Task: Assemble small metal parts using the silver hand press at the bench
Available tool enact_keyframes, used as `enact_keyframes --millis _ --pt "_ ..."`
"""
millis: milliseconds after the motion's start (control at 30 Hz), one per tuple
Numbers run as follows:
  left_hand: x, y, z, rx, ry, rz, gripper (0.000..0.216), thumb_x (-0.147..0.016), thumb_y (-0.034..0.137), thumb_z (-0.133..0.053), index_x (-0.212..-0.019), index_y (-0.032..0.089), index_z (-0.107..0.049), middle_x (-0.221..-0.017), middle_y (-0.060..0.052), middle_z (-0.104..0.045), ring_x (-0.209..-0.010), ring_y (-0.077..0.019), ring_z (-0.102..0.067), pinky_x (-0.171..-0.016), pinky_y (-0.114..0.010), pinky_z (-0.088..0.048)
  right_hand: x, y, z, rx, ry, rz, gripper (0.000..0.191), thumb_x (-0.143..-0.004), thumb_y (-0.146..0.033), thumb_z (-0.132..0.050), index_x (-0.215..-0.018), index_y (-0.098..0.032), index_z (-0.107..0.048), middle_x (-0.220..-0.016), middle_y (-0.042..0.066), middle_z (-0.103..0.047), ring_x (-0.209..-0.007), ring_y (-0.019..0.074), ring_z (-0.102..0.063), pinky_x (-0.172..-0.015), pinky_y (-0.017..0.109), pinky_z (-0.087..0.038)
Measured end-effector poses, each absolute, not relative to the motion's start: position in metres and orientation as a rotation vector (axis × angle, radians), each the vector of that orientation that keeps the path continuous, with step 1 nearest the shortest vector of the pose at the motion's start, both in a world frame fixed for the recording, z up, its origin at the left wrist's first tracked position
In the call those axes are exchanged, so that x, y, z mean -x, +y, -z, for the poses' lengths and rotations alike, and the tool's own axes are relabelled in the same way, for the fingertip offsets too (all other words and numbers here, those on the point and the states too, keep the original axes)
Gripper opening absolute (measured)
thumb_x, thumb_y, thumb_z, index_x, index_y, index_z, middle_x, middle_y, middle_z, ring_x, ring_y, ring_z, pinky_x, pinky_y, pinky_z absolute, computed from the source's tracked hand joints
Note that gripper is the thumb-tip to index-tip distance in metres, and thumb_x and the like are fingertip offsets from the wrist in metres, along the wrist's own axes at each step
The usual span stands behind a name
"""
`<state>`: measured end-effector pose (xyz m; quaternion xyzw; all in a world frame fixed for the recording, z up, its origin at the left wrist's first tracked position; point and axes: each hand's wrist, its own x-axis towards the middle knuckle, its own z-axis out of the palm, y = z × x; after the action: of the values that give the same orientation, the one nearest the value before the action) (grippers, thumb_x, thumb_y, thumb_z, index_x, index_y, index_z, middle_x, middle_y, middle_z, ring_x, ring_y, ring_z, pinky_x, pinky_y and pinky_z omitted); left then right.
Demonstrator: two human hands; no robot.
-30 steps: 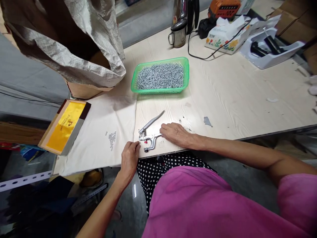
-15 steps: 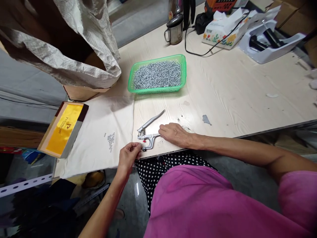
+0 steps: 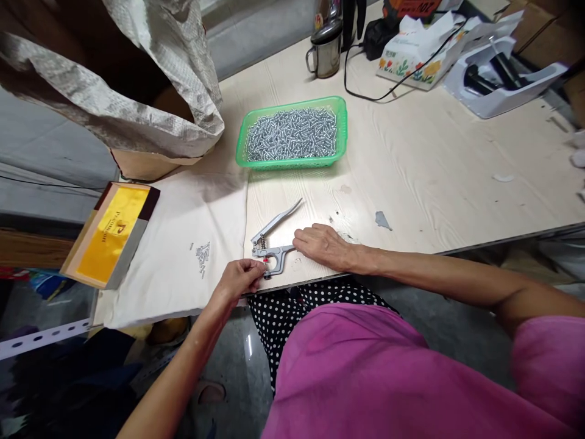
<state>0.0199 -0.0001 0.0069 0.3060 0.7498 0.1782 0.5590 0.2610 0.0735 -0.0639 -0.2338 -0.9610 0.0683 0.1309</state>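
Near the table's front edge lies a pair of grey snap pliers (image 3: pixel 280 261) with a spring and a red tip; its handles are spread apart. My right hand (image 3: pixel 323 247) is closed round the end of the lower handle. At the jaw end, my left hand (image 3: pixel 242 277) has thumb and fingertips pinched together beside the red tip; anything between them is too small to make out. A small pile of metal pieces (image 3: pixel 202 256) rests on a white cloth (image 3: pixel 169 225) left of my left hand. Beyond the pliers stands a green basket (image 3: pixel 292 163) full of small silvery springs or screws.
A large woven sack (image 3: pixel 192 137) stands at the back left, above a yellow-lined box (image 3: pixel 109 235). Toward the back are a metal mug (image 3: pixel 326 58), a flowered tissue box (image 3: pixel 409 64), a black cable (image 3: pixel 365 97) and a white tray (image 3: pixel 493 107).
My left hand has shifted slightly to the right, its fingertips closer in at the plier jaws. My right hand keeps its grip on the handle. The view has tilted slightly.
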Motion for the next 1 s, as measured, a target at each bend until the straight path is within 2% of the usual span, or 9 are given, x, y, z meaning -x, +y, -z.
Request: enact_keyframes --millis 100,333,500,567,633,833,900,1000 --pt "-0.013 0.008 -0.011 -0.741 1.678 -0.277 0.048 -0.048 0.054 -0.091 -0.067 0.016 -0.068 -0.046 0.005 -0.053 -0.043 -0.0067 -0.041 -0.043 -0.020 -0.028 -0.261 0.075 0.063 0.689 -2.789 -0.234 0.026 -0.107 -0.007 -0.039 -0.097 -0.017 -0.060 -0.091 0.005 -0.063 -0.076 0.0173 -0.047 -0.068 0.035 -0.027" --pt "-0.012 0.006 -0.011 -0.750 1.651 -0.201 0.040 -0.053 0.050 -0.091 -0.063 0.018 -0.068 -0.050 0.004 -0.056 -0.045 -0.0080 -0.044 -0.044 -0.020 -0.034 -0.260 0.080 0.056 0.657 -2.797 -0.345 0.027 -0.106 -0.007 -0.038 -0.096 -0.017 -0.061 -0.091 0.006 -0.064 -0.077 0.0176 -0.047 -0.067 0.035 -0.027" --pt "-0.016 0.001 -0.012 -0.721 1.682 -0.169 0.036 -0.057 0.044 -0.091 -0.060 0.017 -0.067 -0.049 0.003 -0.056 -0.043 -0.0076 -0.043 -0.043 -0.020 -0.032 -0.264 0.081 0.049 0.662 -2.847 -0.470 0.017 -0.105 -0.013 -0.047 -0.098 -0.016 -0.062 -0.094 0.006 -0.065 -0.077 0.0175 -0.049 -0.065 0.034 -0.027" --pt "-0.018 0.000 -0.013 -0.712 1.700 -0.177 0.034 -0.058 0.042 -0.091 -0.060 0.017 -0.067 -0.050 0.003 -0.057 -0.043 -0.0077 -0.044 -0.043 -0.020 -0.032 -0.268 0.082 0.046 0.656 -2.846 -0.552 0.012 -0.105 -0.022 -0.053 -0.102 -0.016 -0.063 -0.099 0.007 -0.065 -0.077 0.0171 -0.050 -0.064 0.033 -0.028" --pt "-0.021 -0.001 -0.014 -0.708 1.720 -0.181 0.034 -0.058 0.041 -0.091 -0.059 0.017 -0.067 -0.050 0.003 -0.057 -0.043 -0.0078 -0.044 -0.042 -0.020 -0.031 -0.269 0.084 0.042 0.683 -2.820 -0.569 0.015 -0.105 -0.029 -0.057 -0.109 -0.016 -0.063 -0.109 0.009 -0.065 -0.079 0.0171 -0.052 -0.064 0.032 -0.029" --pt "-0.025 -0.003 -0.014 -0.678 1.743 -0.153 0.038 -0.058 0.042 -0.091 -0.057 0.018 -0.062 -0.046 0.005 -0.052 -0.041 -0.0072 -0.042 -0.041 -0.020 -0.030 -0.250 0.106 0.036 0.723 -2.771 -0.337 0.027 -0.107 -0.022 -0.045 -0.132 -0.020 -0.057 -0.133 0.013 -0.062 -0.094 0.0232 -0.054 -0.073 0.035 -0.036" --pt "-0.026 -0.003 -0.014 -0.669 1.741 -0.168 0.039 -0.056 0.043 -0.092 -0.058 0.017 -0.063 -0.047 0.005 -0.053 -0.041 -0.0067 -0.043 -0.041 -0.019 -0.032 -0.240 0.121 0.037 0.730 -2.801 -0.237 0.027 -0.105 -0.018 -0.044 -0.127 -0.022 -0.059 -0.127 0.012 -0.066 -0.101 0.0273 -0.053 -0.076 0.039 -0.037" --pt "-0.027 -0.005 -0.013 -0.639 1.737 -0.184 0.042 -0.054 0.045 -0.093 -0.058 0.017 -0.061 -0.048 0.006 -0.052 -0.041 -0.0060 -0.043 -0.041 -0.019 -0.033 -0.228 0.144 0.039 0.712 -2.914 -0.127 0.021 -0.101 -0.013 -0.046 -0.103 -0.023 -0.064 -0.102 0.011 -0.070 -0.103 0.0305 -0.050 -0.081 0.043 -0.036"
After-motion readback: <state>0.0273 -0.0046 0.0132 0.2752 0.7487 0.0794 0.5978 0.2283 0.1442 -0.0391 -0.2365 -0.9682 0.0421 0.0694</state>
